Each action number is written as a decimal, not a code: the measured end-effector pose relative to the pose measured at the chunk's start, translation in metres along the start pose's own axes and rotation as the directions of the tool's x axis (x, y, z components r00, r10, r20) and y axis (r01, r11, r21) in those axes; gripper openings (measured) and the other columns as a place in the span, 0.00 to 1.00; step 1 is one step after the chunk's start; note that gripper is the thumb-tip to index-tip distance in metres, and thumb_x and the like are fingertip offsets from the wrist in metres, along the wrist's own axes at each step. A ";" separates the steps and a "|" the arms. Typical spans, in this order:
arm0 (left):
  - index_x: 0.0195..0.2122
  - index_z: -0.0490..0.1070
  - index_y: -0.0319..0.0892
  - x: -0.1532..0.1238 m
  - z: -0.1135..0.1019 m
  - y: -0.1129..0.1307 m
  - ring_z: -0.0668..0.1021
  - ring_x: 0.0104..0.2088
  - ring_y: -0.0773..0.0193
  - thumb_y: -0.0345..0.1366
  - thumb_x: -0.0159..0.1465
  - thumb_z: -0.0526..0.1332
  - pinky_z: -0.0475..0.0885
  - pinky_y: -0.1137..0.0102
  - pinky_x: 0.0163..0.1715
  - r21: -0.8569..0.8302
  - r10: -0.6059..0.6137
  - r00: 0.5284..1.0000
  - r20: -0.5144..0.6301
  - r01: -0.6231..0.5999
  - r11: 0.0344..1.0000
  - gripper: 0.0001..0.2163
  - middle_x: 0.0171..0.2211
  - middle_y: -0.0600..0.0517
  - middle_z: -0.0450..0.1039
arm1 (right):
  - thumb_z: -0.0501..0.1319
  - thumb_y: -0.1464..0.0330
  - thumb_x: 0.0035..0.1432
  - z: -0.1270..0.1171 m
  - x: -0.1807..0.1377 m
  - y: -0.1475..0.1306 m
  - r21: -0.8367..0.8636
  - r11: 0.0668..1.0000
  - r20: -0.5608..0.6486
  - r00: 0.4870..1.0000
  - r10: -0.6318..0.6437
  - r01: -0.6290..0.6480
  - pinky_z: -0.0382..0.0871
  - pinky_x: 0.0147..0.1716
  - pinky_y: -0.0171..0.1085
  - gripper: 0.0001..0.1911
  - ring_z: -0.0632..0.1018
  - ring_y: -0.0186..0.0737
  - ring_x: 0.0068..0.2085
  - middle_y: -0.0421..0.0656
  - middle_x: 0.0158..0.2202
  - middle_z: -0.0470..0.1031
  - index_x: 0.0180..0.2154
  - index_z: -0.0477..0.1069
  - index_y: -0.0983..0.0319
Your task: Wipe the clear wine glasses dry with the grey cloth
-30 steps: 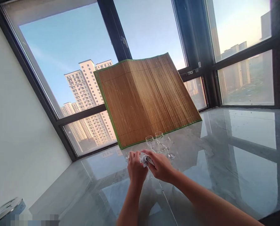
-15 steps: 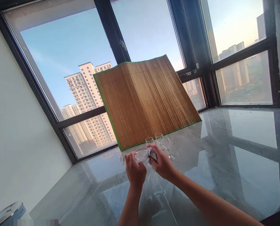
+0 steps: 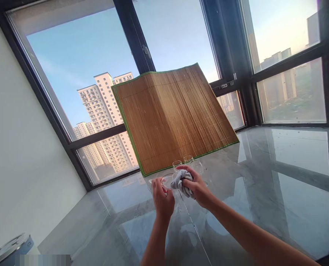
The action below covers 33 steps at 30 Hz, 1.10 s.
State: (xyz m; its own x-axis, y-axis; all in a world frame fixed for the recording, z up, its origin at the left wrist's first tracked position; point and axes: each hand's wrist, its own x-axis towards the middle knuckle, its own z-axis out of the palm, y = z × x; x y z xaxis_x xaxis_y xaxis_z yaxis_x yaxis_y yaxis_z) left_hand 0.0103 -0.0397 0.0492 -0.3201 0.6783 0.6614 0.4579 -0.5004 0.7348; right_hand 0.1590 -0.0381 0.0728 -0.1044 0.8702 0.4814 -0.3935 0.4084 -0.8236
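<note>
My left hand (image 3: 163, 199) is closed around a clear stemmed glass (image 3: 168, 179), whose bowl points to the right and whose foot shows faintly left of my fingers. In my right hand (image 3: 199, 188) is a bunched grey-white cloth (image 3: 182, 182), close to the rim of that glass. Whether cloth and glass touch, I cannot tell. Just beyond my hands stand several other clear glasses (image 3: 188, 159), partly hidden by my right hand and the cloth.
A brown bamboo mat (image 3: 170, 118) with green edging leans against the dark-framed window behind the glasses. The glossy grey marble ledge (image 3: 253, 177) reflects the windows. A blue-and-silver canister (image 3: 13, 249) stands at the lower left, beside the white wall (image 3: 20, 147).
My right hand and the cloth have come away slightly from the glass, and more of the cloth shows. The left hand has turned the glass a little.
</note>
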 end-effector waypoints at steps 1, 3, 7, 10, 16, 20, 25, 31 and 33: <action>0.33 0.67 0.44 0.001 0.001 -0.001 0.65 0.29 0.64 0.22 0.46 0.58 0.63 0.69 0.33 -0.065 -0.075 0.997 0.030 0.077 0.995 0.14 0.31 0.53 0.62 | 0.59 0.69 0.48 0.000 0.001 0.001 0.003 1.000 -0.053 0.998 -0.022 0.022 0.62 0.27 0.31 0.22 0.67 0.31 0.28 0.36 0.29 0.67 0.47 0.68 0.61; 0.33 0.66 0.43 0.002 0.002 -0.001 0.64 0.25 0.68 0.26 0.47 0.59 0.61 0.72 0.26 -0.247 -0.251 0.960 0.126 0.275 0.929 0.12 0.28 0.56 0.61 | 0.60 0.68 0.50 -0.001 0.003 0.005 -0.021 0.997 -0.160 0.985 -0.071 0.069 0.63 0.28 0.31 0.21 0.68 0.32 0.29 0.37 0.30 0.68 0.48 0.67 0.61; 0.34 0.64 0.43 0.006 -0.006 0.006 0.62 0.21 0.73 0.30 0.47 0.60 0.55 0.76 0.19 -0.625 -0.438 0.798 0.414 0.599 0.501 0.12 0.28 0.56 0.59 | 0.59 0.67 0.53 -0.003 0.009 0.016 -0.123 0.985 -0.249 0.957 -0.147 0.119 0.66 0.31 0.33 0.20 0.70 0.34 0.31 0.39 0.33 0.69 0.49 0.64 0.61; 0.34 0.65 0.42 0.008 -0.018 0.013 0.62 0.23 0.73 0.32 0.49 0.61 0.56 0.77 0.19 -0.733 -0.379 0.774 0.507 0.619 0.284 0.11 0.29 0.53 0.60 | 0.57 0.67 0.53 -0.002 0.009 0.026 -0.280 0.952 -0.185 0.966 -0.179 0.123 0.69 0.37 0.38 0.20 0.72 0.37 0.34 0.41 0.36 0.71 0.49 0.63 0.61; 0.34 0.66 0.43 0.007 -0.023 0.015 0.61 0.24 0.72 0.35 0.54 0.61 0.58 0.76 0.20 -0.788 -0.352 0.820 0.452 0.551 0.273 0.08 0.31 0.51 0.60 | 0.56 0.71 0.49 0.005 0.002 0.035 -0.448 0.891 -0.045 0.993 -0.105 0.074 0.69 0.40 0.43 0.20 0.73 0.42 0.37 0.42 0.36 0.72 0.47 0.65 0.59; 0.32 0.65 0.42 0.009 -0.022 0.014 0.60 0.23 0.72 0.34 0.52 0.60 0.57 0.75 0.20 -0.796 -0.305 0.822 0.481 0.556 0.242 0.07 0.30 0.51 0.60 | 0.56 0.70 0.48 0.006 0.002 0.029 -0.312 0.950 -0.021 1.000 0.002 -0.009 0.69 0.33 0.39 0.17 0.72 0.40 0.32 0.39 0.30 0.70 0.44 0.66 0.59; 0.32 0.65 0.42 0.010 -0.020 0.015 0.60 0.23 0.71 0.32 0.49 0.60 0.55 0.75 0.19 -0.754 -0.344 0.794 0.501 0.596 0.277 0.08 0.29 0.52 0.59 | 0.57 0.68 0.52 -0.006 0.007 0.004 -0.301 0.940 -0.183 0.958 -0.221 0.159 0.68 0.32 0.35 0.15 0.72 0.37 0.33 0.41 0.35 0.71 0.44 0.68 0.60; 0.34 0.62 0.42 -0.017 0.014 0.015 0.62 0.22 0.75 0.28 0.46 0.61 0.51 0.78 0.18 -0.558 -0.337 0.596 0.729 0.803 0.212 0.14 0.29 0.57 0.58 | 0.58 0.67 0.56 -0.042 0.024 -0.013 -0.608 0.743 -0.498 0.593 -0.632 0.281 0.68 0.40 0.39 0.17 0.73 0.39 0.39 0.45 0.44 0.72 0.48 0.66 0.59; 0.33 0.60 0.43 -0.029 0.028 0.013 0.63 0.22 0.75 0.28 0.45 0.61 0.49 0.78 0.17 -0.478 -0.323 0.532 0.783 0.846 0.236 0.15 0.30 0.57 0.59 | 0.56 0.67 0.56 -0.056 0.032 -0.006 -0.647 0.730 -0.537 0.548 -0.642 0.220 0.68 0.41 0.40 0.17 0.74 0.40 0.40 0.46 0.43 0.73 0.49 0.65 0.60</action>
State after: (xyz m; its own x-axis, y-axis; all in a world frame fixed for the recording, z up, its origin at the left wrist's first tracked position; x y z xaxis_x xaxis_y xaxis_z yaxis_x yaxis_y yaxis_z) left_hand 0.0490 -0.0507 0.0347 0.3309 0.9437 -0.0026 -0.5592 0.1983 0.8050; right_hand 0.2092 0.0030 0.0766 0.6856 0.3623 0.6314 0.2813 0.6681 -0.6888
